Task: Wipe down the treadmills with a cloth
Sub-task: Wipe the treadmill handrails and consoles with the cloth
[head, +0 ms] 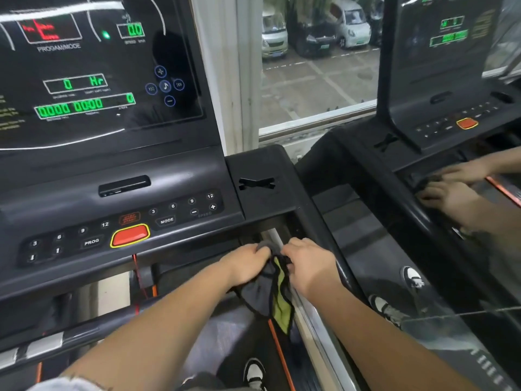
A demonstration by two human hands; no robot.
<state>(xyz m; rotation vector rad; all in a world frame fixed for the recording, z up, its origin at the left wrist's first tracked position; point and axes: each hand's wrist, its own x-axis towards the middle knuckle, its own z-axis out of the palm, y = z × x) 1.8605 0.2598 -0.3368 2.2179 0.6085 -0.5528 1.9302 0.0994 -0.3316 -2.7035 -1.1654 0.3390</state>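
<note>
The treadmill console lies ahead of both hands; window beyond, mirror beside the right hand. The left hand and right hand grip the cloth

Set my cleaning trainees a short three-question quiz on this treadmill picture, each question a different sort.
1. True or false: the left hand and right hand both grip the grey and yellow-green cloth.
2. The red oval button on the black treadmill console has a rim that is: A yellow, B blue, C white?
3. Fill in: the white-lettered button just left of it reads ___.
Key: 1 true; 2 A; 3 PROG.
</note>
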